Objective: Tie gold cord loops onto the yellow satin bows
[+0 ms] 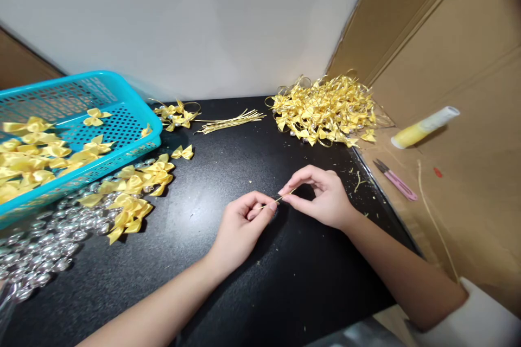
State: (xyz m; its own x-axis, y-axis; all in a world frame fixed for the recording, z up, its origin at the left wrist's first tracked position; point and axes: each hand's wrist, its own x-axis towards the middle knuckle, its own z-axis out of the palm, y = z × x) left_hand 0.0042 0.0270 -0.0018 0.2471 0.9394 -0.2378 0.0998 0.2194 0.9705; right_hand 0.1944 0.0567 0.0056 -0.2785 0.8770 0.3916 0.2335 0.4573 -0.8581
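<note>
Pinching a thin gold wire strand (278, 200) between them, the left hand (243, 223) and right hand (321, 195) each grip one end just above the black desk (211, 173), likely to keep it taut. Loose yellow satin ribbon bows (130, 195) and clear glass beads (40, 249) lie near the left hand, beside a turquoise plastic basket (122, 114), within easy reach.
</note>
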